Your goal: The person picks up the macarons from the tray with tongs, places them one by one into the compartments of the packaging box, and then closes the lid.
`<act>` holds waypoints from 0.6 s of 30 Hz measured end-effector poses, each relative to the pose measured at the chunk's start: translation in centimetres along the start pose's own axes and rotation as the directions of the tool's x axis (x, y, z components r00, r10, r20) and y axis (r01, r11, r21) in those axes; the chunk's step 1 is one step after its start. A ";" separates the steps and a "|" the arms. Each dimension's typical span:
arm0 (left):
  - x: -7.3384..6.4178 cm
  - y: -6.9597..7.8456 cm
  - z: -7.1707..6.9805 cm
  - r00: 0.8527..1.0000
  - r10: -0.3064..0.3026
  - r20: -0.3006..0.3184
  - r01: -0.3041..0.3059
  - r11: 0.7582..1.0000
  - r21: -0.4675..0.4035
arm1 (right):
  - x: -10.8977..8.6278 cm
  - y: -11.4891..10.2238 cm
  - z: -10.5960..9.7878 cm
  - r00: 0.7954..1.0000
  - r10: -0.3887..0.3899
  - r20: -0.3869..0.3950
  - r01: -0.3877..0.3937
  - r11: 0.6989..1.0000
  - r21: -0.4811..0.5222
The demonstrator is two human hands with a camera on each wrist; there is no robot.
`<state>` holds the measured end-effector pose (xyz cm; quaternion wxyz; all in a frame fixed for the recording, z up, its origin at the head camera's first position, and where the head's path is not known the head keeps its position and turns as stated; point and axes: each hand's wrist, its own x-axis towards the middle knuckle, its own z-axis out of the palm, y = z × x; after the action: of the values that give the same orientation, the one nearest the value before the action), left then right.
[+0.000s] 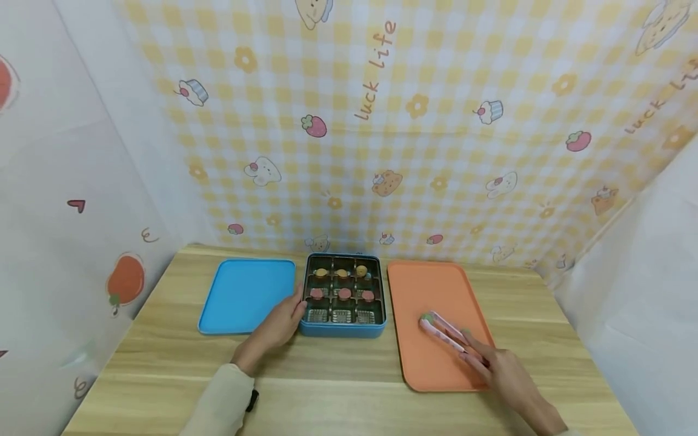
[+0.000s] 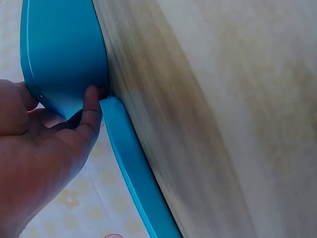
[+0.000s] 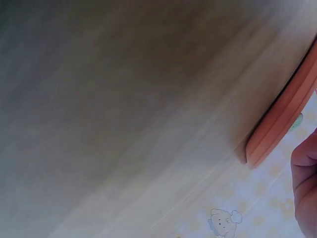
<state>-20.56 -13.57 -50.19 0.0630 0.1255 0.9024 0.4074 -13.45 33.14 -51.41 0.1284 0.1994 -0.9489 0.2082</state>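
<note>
A blue tin (image 1: 342, 330) with a divided insert stands in the middle of the table. Yellow-brown round pieces (image 1: 342, 274) lie in its back row and pink ones (image 1: 345, 294) in the middle row; the front row shows ribbed bottoms. My left hand (image 1: 283, 321) rests against the tin's left wall, fingertips low on its side (image 2: 64, 54) in the left wrist view. My right hand (image 1: 507, 375) grips pink tongs (image 1: 447, 339) over the orange tray (image 1: 428, 278). At the tongs' tips is a small green piece (image 1: 428, 318). The right wrist view shows only part of that hand (image 3: 305, 183).
Left of the tin lies a flat blue tray or lid (image 1: 248, 297), close beside my left hand. The wooden table (image 1: 327, 393) runs back to a patterned cloth (image 1: 403, 139), with white cloth at both sides.
</note>
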 end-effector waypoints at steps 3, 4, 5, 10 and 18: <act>-0.2 0.1 0.1 1.000 -0.016 0.014 0.016 1.000 -0.001 | 0.1 -0.4 0.1 1.000 0.016 -0.020 -0.016 1.000 -0.008; -0.2 0.1 0.2 1.000 -0.013 0.011 0.013 1.000 0.002 | 0.1 -0.6 0.2 0.999 0.015 -0.028 -0.016 1.000 -0.014; -0.2 0.1 0.3 1.000 -0.009 0.006 0.009 1.000 0.003 | 0.2 -0.7 0.3 0.999 0.013 -0.036 -0.013 1.000 -0.022; -0.5 0.0 0.7 1.000 0.011 -0.022 -0.011 1.000 0.001 | 0.8 -2.0 0.8 0.999 -0.013 -0.034 0.012 1.000 -0.016; -0.2 -0.1 0.2 0.999 0.026 -0.031 -0.026 1.000 0.008 | 3.6 -4.5 1.4 0.989 -0.134 -0.066 0.132 0.991 -0.037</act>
<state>-20.38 -13.51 -50.40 0.0429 0.1312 0.9031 0.4067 -14.91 27.58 -49.91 0.1774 0.2528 -0.9319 0.1902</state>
